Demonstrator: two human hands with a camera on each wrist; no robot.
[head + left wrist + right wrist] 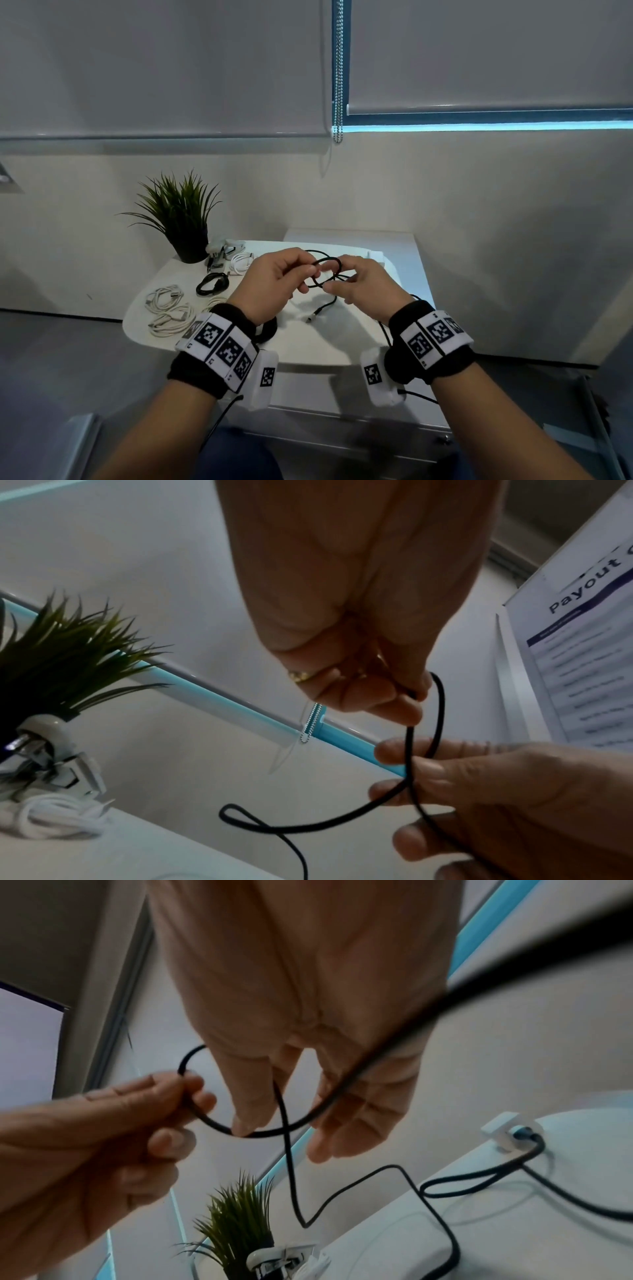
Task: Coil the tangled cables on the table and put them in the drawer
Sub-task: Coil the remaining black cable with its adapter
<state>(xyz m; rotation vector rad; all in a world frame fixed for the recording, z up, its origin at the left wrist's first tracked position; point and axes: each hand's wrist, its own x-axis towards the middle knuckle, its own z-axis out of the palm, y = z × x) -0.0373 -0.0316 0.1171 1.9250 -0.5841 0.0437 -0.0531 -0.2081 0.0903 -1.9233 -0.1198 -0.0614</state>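
A thin black cable [326, 264] is held in a loop above the white round table [325, 346]. My left hand [310, 274] pinches the loop's left side between thumb and fingers [407, 696]. My right hand [331, 286] holds the crossing strands, its thumb [244, 1125] pressing the cable [288, 1150] and its fingers [404, 753] curled round it. One plug end [310, 318] dangles just over the table. The rest of the cable [441, 1188] trails across the table to a white block [507, 1130].
On the table's left lie a coiled black cable [212, 283] and several white cables [169, 310], with a potted plant [181, 219] and a stapler-like tool [222, 248] behind. A white cabinet [404, 246] stands at the back right. A grey drawer unit [342, 421] shows below the table's near edge.
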